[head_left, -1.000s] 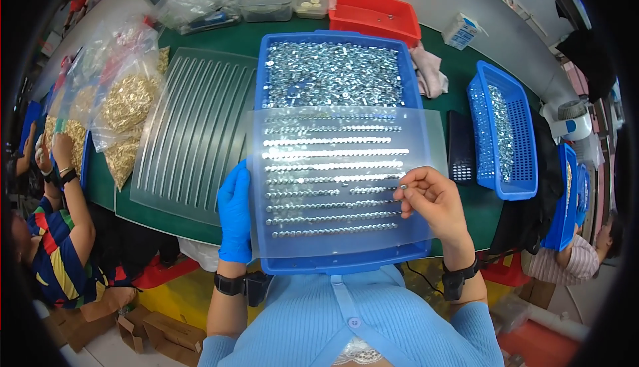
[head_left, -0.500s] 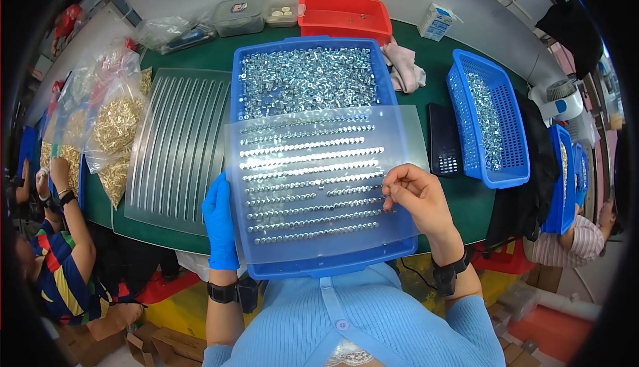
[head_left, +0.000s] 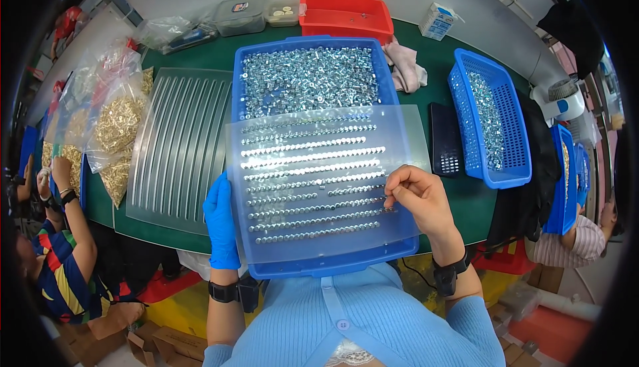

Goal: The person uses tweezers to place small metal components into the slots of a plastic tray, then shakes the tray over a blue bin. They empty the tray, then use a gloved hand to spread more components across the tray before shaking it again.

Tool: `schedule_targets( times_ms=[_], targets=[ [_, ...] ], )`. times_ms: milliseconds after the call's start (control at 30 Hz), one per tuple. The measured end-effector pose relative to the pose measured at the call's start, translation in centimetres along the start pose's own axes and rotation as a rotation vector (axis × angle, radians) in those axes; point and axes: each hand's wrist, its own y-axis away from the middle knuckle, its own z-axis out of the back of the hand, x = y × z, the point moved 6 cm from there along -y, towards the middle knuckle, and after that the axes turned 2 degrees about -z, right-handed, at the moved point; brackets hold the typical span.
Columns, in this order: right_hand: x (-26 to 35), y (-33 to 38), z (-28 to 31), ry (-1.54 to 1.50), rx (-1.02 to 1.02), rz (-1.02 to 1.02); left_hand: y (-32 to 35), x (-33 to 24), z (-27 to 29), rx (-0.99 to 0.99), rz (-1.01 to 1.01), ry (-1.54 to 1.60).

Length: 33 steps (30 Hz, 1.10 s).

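A translucent plastic plate (head_left: 326,250) with several rows of small silvery metal parts (head_left: 313,164) lies tilted across the near half of a blue tray (head_left: 319,268). My left hand (head_left: 220,224), in a blue glove, grips the plate's left edge. One small part (head_left: 321,186) stands out of line beside a gap in a lower row. My right hand (head_left: 419,197), bare, hovers over the right ends of the lower rows with thumb and forefinger pinched. What sits between those fingertips is too small to make out. Loose metal parts (head_left: 306,81) heap in the tray's far half.
A second grooved plate (head_left: 176,154) lies left, beside bags of brass-coloured parts (head_left: 118,127). On the right are a dark tray (head_left: 444,141) and a blue basket (head_left: 489,121) of metal parts. Behind stand a red bin (head_left: 346,17) and a cloth (head_left: 404,67). People work at both sides.
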Motion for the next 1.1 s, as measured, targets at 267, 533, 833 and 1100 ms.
schedule_targets(
  times_ms=[267, 533, 833, 1100],
  targets=[
    [0.05, -0.14, 0.25, 0.014, -0.078, -0.029, 0.17, -0.57, -0.43, 0.015, 0.001, 0.015],
    [0.14, -0.06, 0.28, 0.037, -0.043, 0.044, 0.20, -0.37, -0.16, -0.003, 0.010, -0.008],
    [0.17, 0.01, 0.37, 0.048, -0.035, 0.060, 0.23, -0.38, -0.15, -0.013, 0.011, -0.013],
    [0.26, -0.06, 0.61, 0.073, -0.048, 0.073, 0.23, -0.68, -0.56, 0.007, 0.004, 0.005]
  ],
)
